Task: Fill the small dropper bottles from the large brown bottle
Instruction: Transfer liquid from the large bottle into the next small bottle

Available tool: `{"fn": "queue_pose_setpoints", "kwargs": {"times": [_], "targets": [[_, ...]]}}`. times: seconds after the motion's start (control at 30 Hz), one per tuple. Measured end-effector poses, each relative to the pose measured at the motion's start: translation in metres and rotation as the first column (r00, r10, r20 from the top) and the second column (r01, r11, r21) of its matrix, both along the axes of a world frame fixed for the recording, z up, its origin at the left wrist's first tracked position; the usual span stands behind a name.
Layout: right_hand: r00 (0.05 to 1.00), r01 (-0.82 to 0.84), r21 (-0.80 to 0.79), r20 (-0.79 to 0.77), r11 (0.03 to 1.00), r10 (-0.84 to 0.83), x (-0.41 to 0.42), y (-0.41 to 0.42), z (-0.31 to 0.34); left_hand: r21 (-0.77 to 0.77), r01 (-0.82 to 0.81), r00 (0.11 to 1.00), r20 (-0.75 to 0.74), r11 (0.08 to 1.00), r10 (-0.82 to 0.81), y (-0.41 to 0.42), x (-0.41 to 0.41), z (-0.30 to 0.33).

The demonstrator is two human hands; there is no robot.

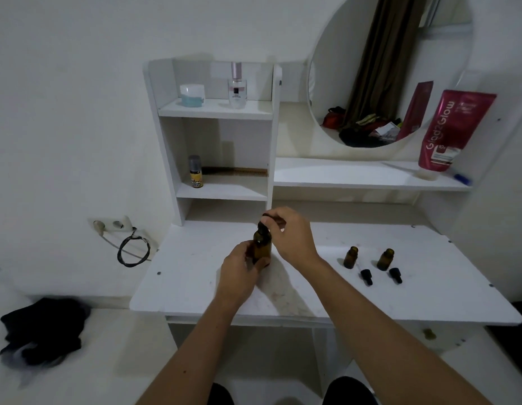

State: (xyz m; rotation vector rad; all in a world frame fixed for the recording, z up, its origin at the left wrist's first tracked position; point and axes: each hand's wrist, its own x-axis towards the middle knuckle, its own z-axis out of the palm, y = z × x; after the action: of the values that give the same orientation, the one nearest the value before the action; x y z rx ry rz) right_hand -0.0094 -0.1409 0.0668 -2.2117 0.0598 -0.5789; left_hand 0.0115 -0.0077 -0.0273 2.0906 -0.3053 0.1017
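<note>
Gripping the large brown bottle point(262, 247) around its lower body, the left hand point(239, 273) keeps it upright on the white desk point(195, 282), while the right hand point(289, 235) pinches the black cap point(264, 220) directly above that grip. Two small dropper bottles point(350, 257) (both uncapped) stand well right of the hands, their black droppers point(366, 276) lying just before them.

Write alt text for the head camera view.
The left hand steadies a large brown bottle on a white desk while the right hand grips its cap. Two small open dropper bottles and their droppers sit to the right.
</note>
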Motion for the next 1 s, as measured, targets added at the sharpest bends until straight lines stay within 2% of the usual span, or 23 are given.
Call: {"fn": "queue_pose_setpoints", "kwargs": {"times": [0.13,0.27,0.4,0.47,0.57,0.7,0.8,1.0], "targets": [[0.995,-0.032,0.196,0.1,0.98,0.012,-0.007,-0.002,0.034,0.046,0.014,1.0,0.025,0.999,-0.016,0.002,-0.003,0.001],[0.977,-0.054,0.24,0.211,0.969,0.002,-0.018,-0.012,0.062,0.058,0.014,0.999,0.038,0.998,-0.016,0.004,-0.007,0.003],[0.955,-0.044,0.352,0.291,0.935,-0.065,-0.037,-0.034,0.076,0.058,0.007,0.998,0.057,0.998,-0.011,0.005,-0.009,-0.001],[0.95,-0.029,0.363,0.301,0.931,-0.088,-0.05,-0.049,0.076,0.018,0.001,0.998,0.058,1.0,-0.002,0.005,-0.01,-0.003],[0.949,0.02,0.35,0.287,0.936,-0.128,-0.071,-0.081,0.065,-0.13,-0.083,0.996,0.018,0.988,0.086,0.008,-0.017,-0.001],[0.952,0.153,0.391,0.188,0.907,-0.242,-0.094,-0.133,0.045,-0.248,-0.195,0.979,0.004,0.949,0.202,-0.002,-0.04,0.004],[0.936,0.247,0.398,0.137,0.883,-0.324,-0.105,-0.165,0.032,-0.264,-0.108,0.992,0.032,0.958,0.121,-0.029,-0.059,0.006],[0.923,0.296,0.364,0.129,0.883,-0.363,-0.102,-0.187,0.019,-0.198,0.196,0.98,0.016,0.96,-0.197,-0.109,-0.077,0.005]]}}
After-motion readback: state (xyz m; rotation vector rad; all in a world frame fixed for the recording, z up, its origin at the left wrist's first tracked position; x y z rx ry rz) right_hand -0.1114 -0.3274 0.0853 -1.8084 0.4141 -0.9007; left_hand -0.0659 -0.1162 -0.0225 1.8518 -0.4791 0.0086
